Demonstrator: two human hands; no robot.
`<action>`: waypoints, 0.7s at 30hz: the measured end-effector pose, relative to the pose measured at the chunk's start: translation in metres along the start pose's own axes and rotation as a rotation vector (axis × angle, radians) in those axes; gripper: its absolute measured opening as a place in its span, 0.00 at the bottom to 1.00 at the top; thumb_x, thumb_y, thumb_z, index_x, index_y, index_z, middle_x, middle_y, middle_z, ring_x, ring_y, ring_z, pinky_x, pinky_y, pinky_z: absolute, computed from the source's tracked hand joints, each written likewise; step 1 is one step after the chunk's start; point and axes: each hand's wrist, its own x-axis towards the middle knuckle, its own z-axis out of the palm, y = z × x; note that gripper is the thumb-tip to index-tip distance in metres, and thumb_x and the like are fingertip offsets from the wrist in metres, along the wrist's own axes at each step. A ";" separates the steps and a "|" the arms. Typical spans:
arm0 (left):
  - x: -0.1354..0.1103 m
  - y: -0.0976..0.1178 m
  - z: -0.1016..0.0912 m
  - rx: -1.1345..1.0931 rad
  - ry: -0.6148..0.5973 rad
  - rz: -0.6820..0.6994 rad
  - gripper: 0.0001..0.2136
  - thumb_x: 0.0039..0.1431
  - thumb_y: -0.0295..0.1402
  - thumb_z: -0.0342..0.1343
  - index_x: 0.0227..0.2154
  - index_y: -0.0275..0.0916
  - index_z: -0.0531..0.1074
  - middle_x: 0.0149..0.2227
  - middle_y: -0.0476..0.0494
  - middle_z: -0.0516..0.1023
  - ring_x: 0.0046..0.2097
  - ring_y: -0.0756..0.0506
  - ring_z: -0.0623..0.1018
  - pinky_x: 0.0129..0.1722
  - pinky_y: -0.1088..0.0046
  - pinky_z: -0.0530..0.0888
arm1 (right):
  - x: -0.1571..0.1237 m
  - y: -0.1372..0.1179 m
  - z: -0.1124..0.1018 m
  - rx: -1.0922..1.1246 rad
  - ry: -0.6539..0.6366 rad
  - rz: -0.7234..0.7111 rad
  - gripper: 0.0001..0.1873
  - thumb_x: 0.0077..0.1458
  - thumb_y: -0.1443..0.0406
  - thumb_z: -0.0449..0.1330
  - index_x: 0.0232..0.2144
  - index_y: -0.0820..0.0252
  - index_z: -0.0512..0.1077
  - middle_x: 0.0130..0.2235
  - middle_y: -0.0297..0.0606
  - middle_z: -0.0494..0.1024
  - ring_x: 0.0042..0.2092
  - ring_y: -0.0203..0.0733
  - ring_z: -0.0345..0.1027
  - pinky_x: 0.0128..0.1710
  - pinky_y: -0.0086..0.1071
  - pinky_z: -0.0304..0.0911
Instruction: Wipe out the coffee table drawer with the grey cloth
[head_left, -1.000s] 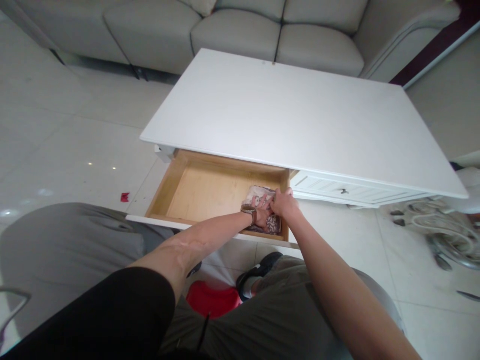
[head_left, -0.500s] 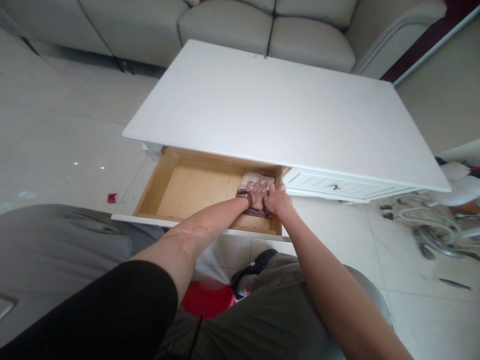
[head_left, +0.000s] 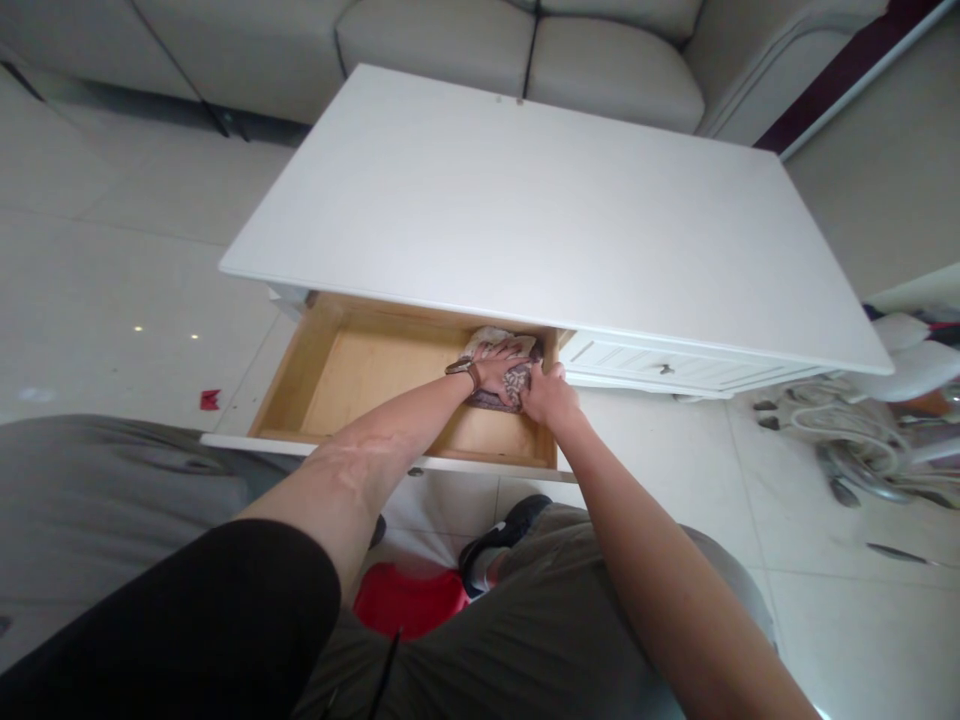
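A white coffee table (head_left: 555,210) has its left wooden drawer (head_left: 360,375) pulled out. In the drawer's back right corner lies a folded patterned cloth (head_left: 516,382). My left hand (head_left: 495,368), with a watch on the wrist, lies flat on the cloth with fingers spread. My right hand (head_left: 547,392) is closed on the cloth's right edge by the drawer's side wall. Part of the cloth is hidden under the tabletop and my hands.
A second drawer (head_left: 667,370) to the right is closed. A grey sofa (head_left: 525,50) stands behind the table. A red object (head_left: 405,600) lies on the floor between my legs. A fan and cables (head_left: 862,450) lie at the right on the tiled floor.
Both hands have pushed the cloth further back into the drawer, towards its rear corner under the tabletop. The camera has shifted so the table sits lower left in view.
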 end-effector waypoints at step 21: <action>-0.174 -0.189 -0.042 0.189 -0.093 -0.362 0.58 0.45 0.38 0.73 0.75 0.46 0.42 0.78 0.38 0.33 0.76 0.33 0.40 0.68 0.33 0.43 | -0.002 -0.002 -0.005 -0.028 -0.045 0.019 0.26 0.72 0.54 0.47 0.65 0.63 0.59 0.65 0.62 0.57 0.58 0.57 0.72 0.55 0.45 0.68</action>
